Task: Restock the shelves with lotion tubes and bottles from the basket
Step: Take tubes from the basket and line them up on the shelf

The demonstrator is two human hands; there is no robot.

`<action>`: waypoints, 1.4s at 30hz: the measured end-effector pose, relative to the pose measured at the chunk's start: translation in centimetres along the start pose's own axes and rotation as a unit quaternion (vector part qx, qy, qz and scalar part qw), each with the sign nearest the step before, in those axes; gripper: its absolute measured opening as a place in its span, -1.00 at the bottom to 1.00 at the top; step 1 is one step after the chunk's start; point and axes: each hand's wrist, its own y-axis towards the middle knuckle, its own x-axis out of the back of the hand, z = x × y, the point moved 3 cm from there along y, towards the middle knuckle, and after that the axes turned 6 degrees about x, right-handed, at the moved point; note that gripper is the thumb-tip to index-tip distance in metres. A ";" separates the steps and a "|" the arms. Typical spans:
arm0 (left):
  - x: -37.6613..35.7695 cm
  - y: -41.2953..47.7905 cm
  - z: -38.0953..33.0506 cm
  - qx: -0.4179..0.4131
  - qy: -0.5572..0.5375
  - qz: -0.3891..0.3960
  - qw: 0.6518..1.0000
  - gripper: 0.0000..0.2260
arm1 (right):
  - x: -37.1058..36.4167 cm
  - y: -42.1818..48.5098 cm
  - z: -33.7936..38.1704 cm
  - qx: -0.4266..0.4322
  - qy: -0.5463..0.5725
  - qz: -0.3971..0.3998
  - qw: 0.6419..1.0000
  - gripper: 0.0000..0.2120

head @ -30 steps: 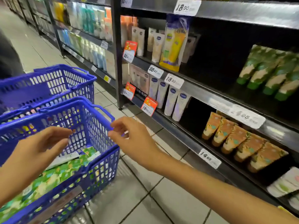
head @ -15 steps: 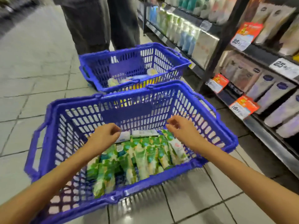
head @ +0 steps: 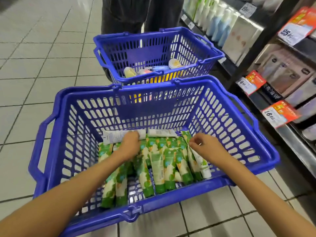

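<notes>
Now we have both hands down in the near blue basket [head: 171, 196], just beside the shelves [head: 290, 134]. Our left hand [head: 130, 146] curls its fingers round a white tube [head: 112, 135] lying along the far wall. Our right hand [head: 203, 146], fingers bent, is at the crimped ends of the green lotion tubes [head: 159, 168]; we cannot tell whether it pinches one.

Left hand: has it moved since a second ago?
Yes. The left hand went down into the near basket, from above its rim to the white tube by the far wall.
</notes>
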 end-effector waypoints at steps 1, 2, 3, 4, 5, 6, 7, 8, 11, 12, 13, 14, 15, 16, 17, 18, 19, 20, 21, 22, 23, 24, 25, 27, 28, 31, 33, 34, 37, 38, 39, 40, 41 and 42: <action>0.4 0.5 0.9 -0.005 0.017 -0.030 0.999 -0.74 | 0.0 0.0 0.0 -0.001 -0.005 0.004 1.000 -0.83; 0.7 1.0 1.8 -0.015 0.037 -0.054 0.998 -0.71 | -0.1 -0.1 0.0 -0.004 -0.008 0.006 1.000 -0.82; 0.8 1.3 2.6 -0.027 0.057 -0.069 0.996 -0.70 | -0.1 -0.2 0.0 -0.008 -0.012 0.009 1.000 -0.82; 0.7 1.5 3.3 -0.040 0.082 -0.080 0.993 -0.70 | -0.2 -0.3 0.0 -0.011 -0.015 0.011 1.000 -0.82; 0.6 1.6 3.6 -0.052 0.116 -0.086 0.988 -0.69 | -0.2 -0.4 0.0 -0.015 -0.015 0.011 1.000 -0.82; 0.5 1.7 3.6 -0.061 0.149 -0.088 0.983 -0.66 | -0.2 -0.6 -0.1 -0.020 -0.013 0.009 1.000 -0.82; 0.4 1.8 3.5 -0.063 0.173 -0.085 0.979 -0.64 | -0.1 -0.8 -0.1 -0.027 -0.009 0.004 1.000 -0.82; 0.4 1.9 3.4 -0.062 0.186 -0.076 0.978 -0.62 | 0.0 -0.9 -0.2 -0.037 -0.003 -0.003 0.999 -0.83; 0.0 2.0 3.0 -0.057 0.184 0.007 0.981 -0.59 | 0.4 -1.3 -0.6 -0.068 0.009 -0.033 0.997 -0.85; -0.4 1.9 3.0 -0.062 0.181 0.035 0.981 -0.62 | 0.5 -1.4 -0.6 -0.075 0.008 -0.042 0.996 -0.84; -0.8 1.7 3.1 -0.069 0.175 0.054 0.981 -0.67 | 0.5 -1.5 -0.7 -0.080 0.006 -0.052 0.995 -0.82; -1.1 1.4 3.2 -0.073 0.168 0.068 0.981 -0.74 | 0.5 -1.6 -0.8 -0.083 0.003 -0.061 0.995 -0.79; -1.5 1.1 3.3 -0.076 0.157 0.080 0.981 -0.78 | 0.5 -1.7 -0.9 -0.086 0.002 -0.068 0.994 -0.77; -1.8 0.8 3.3 -0.082 0.149 0.084 0.982 -0.77 | 0.5 -1.9 -1.1 -0.088 0.002 -0.070 0.994 -0.77; -1.9 0.7 3.3 -0.088 0.140 0.080 0.983 -0.72 | 0.4 -2.0 -1.1 -0.088 0.004 -0.069 0.994 -0.79; -1.9 0.4 3.3 -0.091 0.123 0.075 0.985 -0.68 | 0.3 -2.2 -1.2 -0.087 0.009 -0.067 0.994 -0.80; -1.8 0.3 3.2 -0.088 0.097 0.076 0.988 -0.63 | 0.2 -2.3 -1.3 -0.087 0.014 -0.064 0.994 -0.81; -1.7 0.1 3.1 -0.079 0.076 0.085 0.990 -0.58 | 0.1 -2.4 -1.4 -0.087 0.016 -0.061 0.994 -0.80; -1.8 0.0 3.1 -0.069 0.068 0.094 0.991 -0.53 | 0.1 -2.6 -1.5 -0.089 0.017 -0.060 0.994 -0.80; -1.9 -0.1 3.0 -0.060 0.076 0.099 0.990 -0.52 | 0.0 -2.8 -1.6 -0.093 0.015 -0.059 0.994 -0.80; -2.0 -0.1 2.8 -0.053 0.090 0.099 0.990 -0.54 | -0.1 -3.0 -1.7 -0.094 0.011 -0.055 0.994 -0.82; -2.0 -0.2 2.7 -0.046 0.097 0.101 0.989 -0.58 | -0.2 -3.2 -1.8 -0.093 0.005 -0.050 0.994 -0.84; -2.1 -0.3 2.5 -0.039 0.092 0.108 0.989 -0.59 | -0.3 -3.4 -1.9 -0.091 -0.002 -0.045 0.995 -0.85; -2.0 -0.6 1.8 -0.028 0.060 0.123 0.990 -0.55 | -0.5 -3.9 -2.2 -0.086 -0.002 -0.041 0.995 -0.85; -1.8 -0.8 1.2 -0.026 0.042 0.124 0.991 -0.53 | -0.4 -4.2 -2.4 -0.084 0.010 -0.043 0.996 -0.86; -0.1 -1.8 -0.8 -0.035 -0.030 0.124 0.991 -0.58 | 0.1 -4.7 -3.4 -0.099 0.117 -0.034 0.988 -0.88; 1.4 -2.7 -2.2 -0.039 -0.146 0.147 0.978 -0.73 | 1.0 -4.9 -4.3 -0.134 0.207 -0.022 0.969 -0.87; 2.2 -3.1 -2.9 -0.039 -0.207 0.161 0.964 -0.76 | 1.4 -4.8 -4.7 -0.152 0.227 -0.015 0.962 -0.84; 3.5 -4.2 -4.5 -0.034 -0.343 0.208 0.915 -0.72 | 2.3 -3.7 -5.7 -0.182 0.186 0.001 0.965 -0.72; 3.6 -4.5 -5.0 -0.038 -0.360 0.215 0.907 -0.73 | 2.4 -3.1 -5.6 -0.186 0.162 0.009 0.969 -0.71; 3.4 -4.7 -5.4 -0.043 -0.364 0.217 0.905 -0.75 | 2.3 -2.4 -5.4 -0.186 0.137 0.024 0.973 -0.72; 3.2 -4.9 -5.7 -0.049 -0.358 0.219 0.906 -0.77 | 2.1 -1.7 -5.0 -0.178 0.107 0.045 0.977 -0.77; 2.9 -5.0 -6.0 -0.055 -0.341 0.221 0.912 -0.78 | 1.9 -1.1 -4.5 -0.164 0.069 0.068 0.982 -0.81; 2.6 -5.1 -6.2 -0.060 -0.323 0.222 0.918 -0.79 | 1.6 -0.6 -4.0 -0.146 0.022 0.095 0.984 -0.81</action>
